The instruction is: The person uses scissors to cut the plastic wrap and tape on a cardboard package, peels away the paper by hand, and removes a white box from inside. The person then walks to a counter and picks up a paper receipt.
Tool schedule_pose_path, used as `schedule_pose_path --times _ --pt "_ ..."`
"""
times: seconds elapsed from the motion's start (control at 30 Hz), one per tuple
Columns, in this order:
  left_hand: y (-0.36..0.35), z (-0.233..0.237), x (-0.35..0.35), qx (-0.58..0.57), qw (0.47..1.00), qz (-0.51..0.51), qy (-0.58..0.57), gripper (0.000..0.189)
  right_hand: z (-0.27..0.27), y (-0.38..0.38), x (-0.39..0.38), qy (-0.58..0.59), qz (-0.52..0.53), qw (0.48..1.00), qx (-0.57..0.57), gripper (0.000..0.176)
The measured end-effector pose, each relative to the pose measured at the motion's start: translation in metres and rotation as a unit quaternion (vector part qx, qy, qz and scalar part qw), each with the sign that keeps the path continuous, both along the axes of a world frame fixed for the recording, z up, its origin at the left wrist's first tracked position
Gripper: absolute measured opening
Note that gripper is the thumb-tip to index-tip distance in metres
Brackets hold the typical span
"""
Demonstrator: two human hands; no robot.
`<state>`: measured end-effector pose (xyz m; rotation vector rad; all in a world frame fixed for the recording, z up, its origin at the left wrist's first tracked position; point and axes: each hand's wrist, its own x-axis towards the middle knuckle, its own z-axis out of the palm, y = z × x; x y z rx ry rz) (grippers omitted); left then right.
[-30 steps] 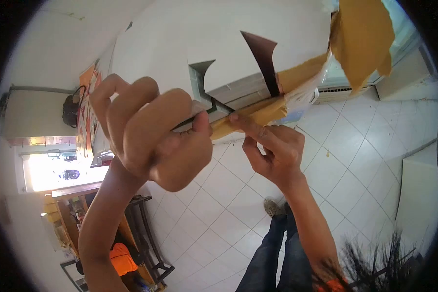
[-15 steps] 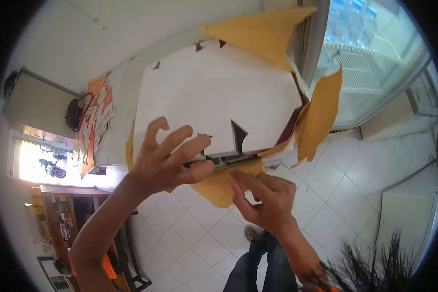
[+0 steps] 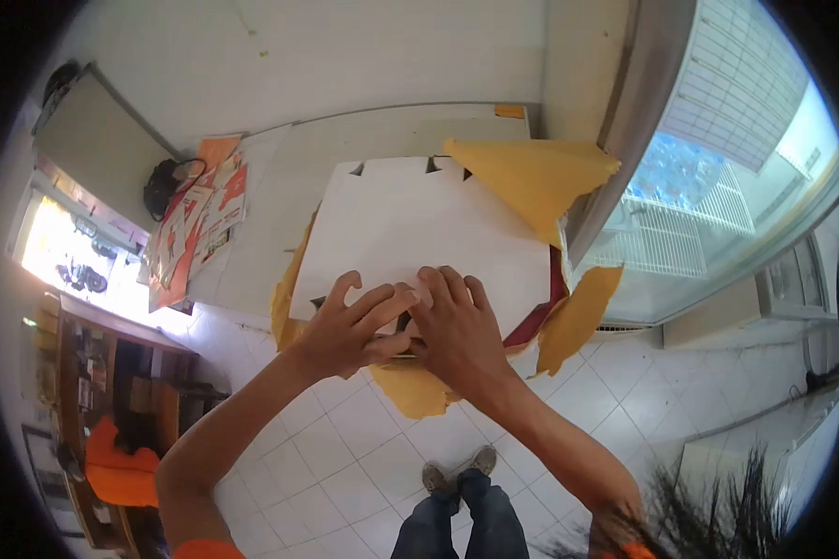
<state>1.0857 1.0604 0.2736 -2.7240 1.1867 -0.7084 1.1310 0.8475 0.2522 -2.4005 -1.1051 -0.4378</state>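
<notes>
A white cardboard piece [image 3: 419, 219] with dark triangular notches lies over a dark red layer [image 3: 539, 321], inside torn yellow-brown paper [image 3: 522, 182]. My left hand [image 3: 354, 326] rests at its near edge, fingers bent and spread on the white surface, thumb lower by the edge. Close beside it, my right hand [image 3: 459, 326] lies over the same edge with its fingers stretched onto the cardboard. The fingertips of both hands nearly meet. What lies under my right palm is hidden.
The pack sits on a pale worktop [image 3: 261, 252]. Red and white printed sheets [image 3: 200, 228] and a black object [image 3: 163, 186] lie to the left. At right stands a glass-fronted fridge [image 3: 662, 224] with bottles. A torn paper flap [image 3: 578, 317] juts out over the tiled floor [image 3: 382, 456].
My right hand has moved from the hanging paper at the near edge up onto the white cardboard, next to my left hand. The view has shifted, so the pack appears lower.
</notes>
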Motion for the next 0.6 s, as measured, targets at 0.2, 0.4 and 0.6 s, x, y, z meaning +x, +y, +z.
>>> schedule_pose_path --times 0.2,0.4,0.6 --pt "0.001 -0.02 -0.024 -0.095 0.975 0.126 0.158 0.043 0.003 0.01 0.004 0.076 0.035 0.996 -0.031 0.062" --pt "-0.01 -0.019 -0.044 -0.218 0.926 0.284 0.124 0.065 0.031 0.009 0.002 0.024 0.03 0.997 -0.069 0.065" --pt "0.005 0.0 -0.048 -0.235 0.893 0.349 0.158 0.079 0.042 0.012 0.003 0.049 0.026 0.987 -0.153 0.069"
